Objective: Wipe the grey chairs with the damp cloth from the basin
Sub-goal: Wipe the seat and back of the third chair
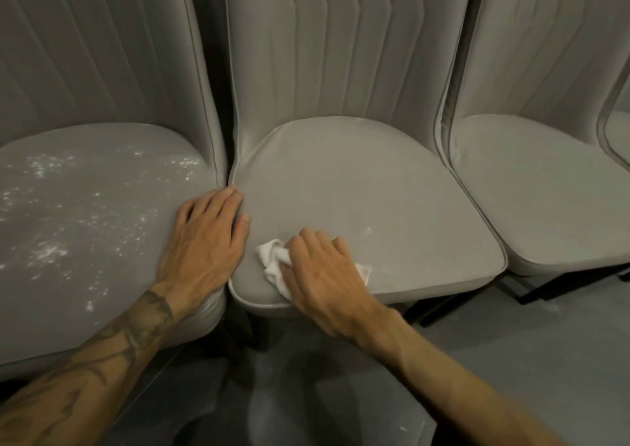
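Observation:
Three grey padded chairs stand side by side. On the middle chair [368,186], my right hand [320,271] grips a crumpled white cloth [272,261] and presses it on the seat's front left part. A small white speck lies on that seat to the right of my hand. My left hand [204,241] lies flat with fingers straight on the right edge of the left chair [85,224], its fingertips reaching the gap between the seats. White powdery specks cover the left chair's seat. The right chair [538,190] looks free of specks.
A fourth chair's edge [618,132] shows at the far right. Dark chair legs [531,295] stand on the grey floor [511,360] below the seats. Tall ribbed backrests rise close behind all seats. No basin is in view.

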Tool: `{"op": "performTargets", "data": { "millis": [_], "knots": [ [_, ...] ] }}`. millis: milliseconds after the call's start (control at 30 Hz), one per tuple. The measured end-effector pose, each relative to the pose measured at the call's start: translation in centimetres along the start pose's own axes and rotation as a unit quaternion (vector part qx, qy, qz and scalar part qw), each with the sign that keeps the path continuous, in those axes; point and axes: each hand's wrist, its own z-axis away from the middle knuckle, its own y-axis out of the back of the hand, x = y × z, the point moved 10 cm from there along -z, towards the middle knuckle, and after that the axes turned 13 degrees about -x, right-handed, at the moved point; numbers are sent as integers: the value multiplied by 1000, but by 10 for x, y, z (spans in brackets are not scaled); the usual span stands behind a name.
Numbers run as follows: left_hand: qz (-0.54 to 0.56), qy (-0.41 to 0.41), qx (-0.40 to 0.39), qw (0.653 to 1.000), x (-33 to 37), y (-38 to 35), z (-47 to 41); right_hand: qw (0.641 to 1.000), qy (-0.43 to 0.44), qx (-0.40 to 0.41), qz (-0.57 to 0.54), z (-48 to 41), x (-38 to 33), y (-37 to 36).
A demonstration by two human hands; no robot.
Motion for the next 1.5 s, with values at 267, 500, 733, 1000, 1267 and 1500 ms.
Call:
{"op": "performTargets", "data": {
  "millis": [267, 500, 733, 1000, 1267, 1500],
  "knots": [
    [0, -3, 7, 1000, -3, -2, 1, 973, -220, 6, 68, 12, 112, 20],
    [-7, -7, 11, 1000, -3, -2, 0, 992, -122, 8, 32, 21, 101, 26],
    [-6, -4, 3, 1000, -4, -4, 0, 966, -256, 32, 32, 44, 166, 25],
    [2, -5, -3, 1000, -5, -6, 0, 990, -130, 52, 26, 60, 66, 12],
    [0, -6, 4, 1000, -9, -9, 0, 938, -333, 97, -21, 112, 179, 31],
    [4, -4, 6, 1000, -9, -7, 0, 981, -182, 66, 12, 65, 96, 22]
  ]
}}
